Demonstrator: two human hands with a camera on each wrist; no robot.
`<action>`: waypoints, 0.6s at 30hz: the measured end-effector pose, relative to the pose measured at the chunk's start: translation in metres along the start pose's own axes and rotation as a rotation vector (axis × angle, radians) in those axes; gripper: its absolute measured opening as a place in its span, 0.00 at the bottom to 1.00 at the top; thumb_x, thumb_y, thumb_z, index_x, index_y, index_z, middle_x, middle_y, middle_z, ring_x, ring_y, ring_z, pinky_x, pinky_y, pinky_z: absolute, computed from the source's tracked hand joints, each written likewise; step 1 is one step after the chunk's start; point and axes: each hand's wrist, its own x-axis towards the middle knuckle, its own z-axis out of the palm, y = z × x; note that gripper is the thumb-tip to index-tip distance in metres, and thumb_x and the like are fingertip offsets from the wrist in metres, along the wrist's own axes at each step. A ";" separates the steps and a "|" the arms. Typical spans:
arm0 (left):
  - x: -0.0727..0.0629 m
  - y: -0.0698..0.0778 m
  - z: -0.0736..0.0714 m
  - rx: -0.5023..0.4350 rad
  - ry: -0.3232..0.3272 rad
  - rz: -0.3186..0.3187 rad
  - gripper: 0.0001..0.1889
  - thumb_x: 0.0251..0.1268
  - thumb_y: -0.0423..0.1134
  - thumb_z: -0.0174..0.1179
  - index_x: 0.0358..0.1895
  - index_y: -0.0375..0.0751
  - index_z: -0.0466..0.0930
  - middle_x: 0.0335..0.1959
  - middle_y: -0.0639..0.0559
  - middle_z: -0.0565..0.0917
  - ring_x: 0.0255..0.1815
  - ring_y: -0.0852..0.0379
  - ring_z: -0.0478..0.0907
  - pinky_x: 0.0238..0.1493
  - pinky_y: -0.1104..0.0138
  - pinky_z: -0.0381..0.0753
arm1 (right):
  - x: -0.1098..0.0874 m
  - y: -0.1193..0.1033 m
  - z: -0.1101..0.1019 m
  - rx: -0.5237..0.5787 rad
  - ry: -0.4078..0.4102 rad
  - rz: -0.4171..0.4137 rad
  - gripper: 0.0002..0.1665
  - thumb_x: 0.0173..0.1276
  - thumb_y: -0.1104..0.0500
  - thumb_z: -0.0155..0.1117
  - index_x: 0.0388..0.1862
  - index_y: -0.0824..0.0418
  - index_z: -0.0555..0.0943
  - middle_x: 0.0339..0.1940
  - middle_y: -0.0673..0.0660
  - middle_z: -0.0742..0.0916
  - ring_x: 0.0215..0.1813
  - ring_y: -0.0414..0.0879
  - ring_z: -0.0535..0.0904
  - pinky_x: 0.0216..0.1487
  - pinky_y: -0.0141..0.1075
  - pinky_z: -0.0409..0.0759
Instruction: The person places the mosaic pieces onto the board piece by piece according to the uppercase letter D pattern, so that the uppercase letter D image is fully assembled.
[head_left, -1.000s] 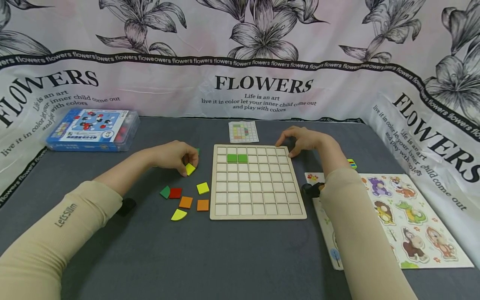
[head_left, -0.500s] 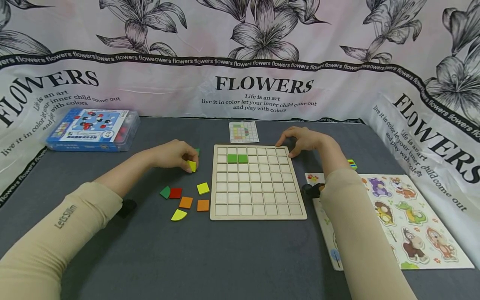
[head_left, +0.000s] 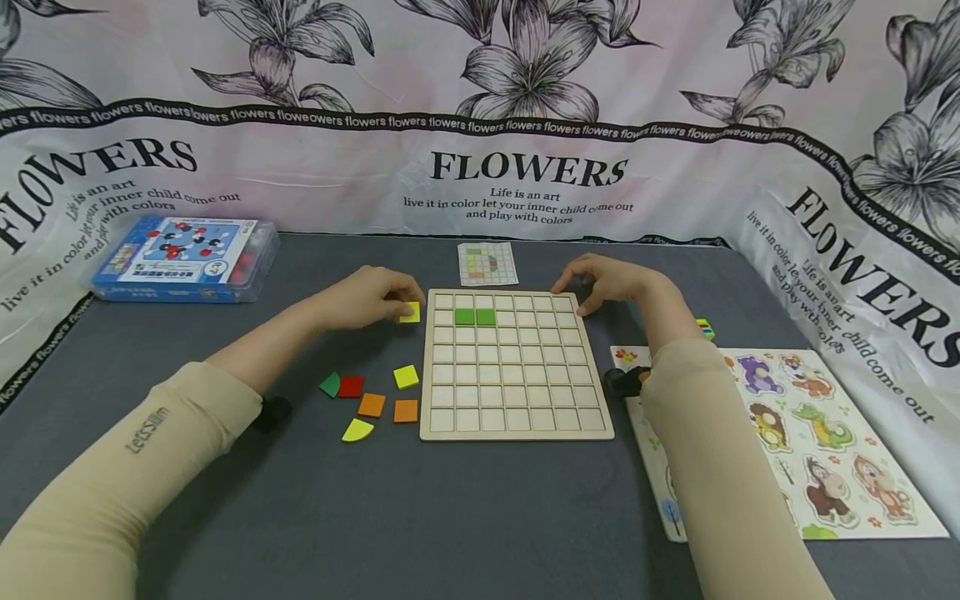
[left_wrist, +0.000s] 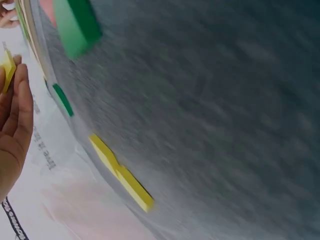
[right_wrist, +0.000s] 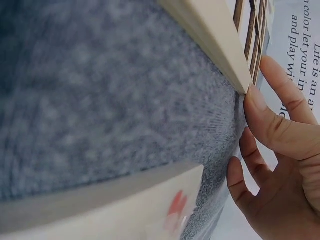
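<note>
My left hand [head_left: 363,296] pinches a yellow square tile [head_left: 409,312] between thumb and fingers, just left of the wooden grid board [head_left: 517,429]. The left wrist view shows the same yellow tile [left_wrist: 8,72] held up off the cloth. Two green squares [head_left: 475,317] sit side by side in the board's second row. At the board's far right corner, my right hand [head_left: 611,277] grips the edge. The right wrist view has the thumb [right_wrist: 257,100] against the board's side and a finger on the adjoining edge.
Red, orange, yellow and green tiles [head_left: 372,406] lie left of the board. Behind it rests a small pattern card [head_left: 487,264]. An animal puzzle board [head_left: 862,417] lies under the right forearm. A blue box [head_left: 187,262] stands back left. More yellow pieces [left_wrist: 120,172] show in the left wrist view.
My left hand has lifted the yellow tile and carried it rightward and away from me, towards the board's far left corner. My right hand stays on its corner.
</note>
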 end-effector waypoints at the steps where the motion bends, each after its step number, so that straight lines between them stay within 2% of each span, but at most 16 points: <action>1: 0.002 0.003 0.001 -0.012 0.019 -0.001 0.11 0.72 0.34 0.57 0.54 0.37 0.80 0.44 0.43 0.88 0.40 0.52 0.85 0.46 0.59 0.84 | 0.000 0.000 0.000 -0.002 -0.002 -0.001 0.29 0.59 0.70 0.71 0.60 0.59 0.80 0.78 0.65 0.56 0.74 0.72 0.58 0.69 0.64 0.65; 6: 0.012 0.018 0.004 -0.100 0.092 -0.018 0.08 0.71 0.34 0.59 0.47 0.36 0.77 0.40 0.41 0.88 0.39 0.48 0.86 0.44 0.59 0.86 | 0.000 0.002 0.001 -0.001 -0.006 -0.005 0.29 0.60 0.69 0.71 0.61 0.59 0.79 0.79 0.66 0.56 0.75 0.73 0.57 0.69 0.63 0.67; 12: 0.024 0.031 0.007 -0.172 0.135 -0.021 0.08 0.70 0.33 0.58 0.48 0.35 0.78 0.43 0.39 0.86 0.40 0.45 0.88 0.45 0.58 0.87 | 0.000 0.002 0.002 0.008 0.003 0.014 0.27 0.61 0.69 0.70 0.61 0.57 0.80 0.80 0.64 0.56 0.75 0.71 0.57 0.69 0.63 0.67; 15: 0.028 0.035 0.009 -0.182 0.138 -0.013 0.08 0.70 0.32 0.58 0.48 0.34 0.78 0.44 0.37 0.85 0.40 0.44 0.88 0.44 0.58 0.87 | 0.000 0.002 0.002 -0.001 0.006 0.002 0.27 0.62 0.69 0.69 0.61 0.57 0.79 0.76 0.65 0.63 0.71 0.67 0.62 0.66 0.60 0.70; 18: 0.030 0.040 0.012 -0.187 0.133 -0.008 0.08 0.70 0.32 0.59 0.48 0.33 0.78 0.44 0.37 0.86 0.40 0.43 0.88 0.45 0.58 0.87 | 0.001 0.002 0.002 -0.007 0.010 -0.013 0.28 0.62 0.69 0.69 0.61 0.57 0.79 0.67 0.65 0.71 0.61 0.60 0.68 0.59 0.51 0.73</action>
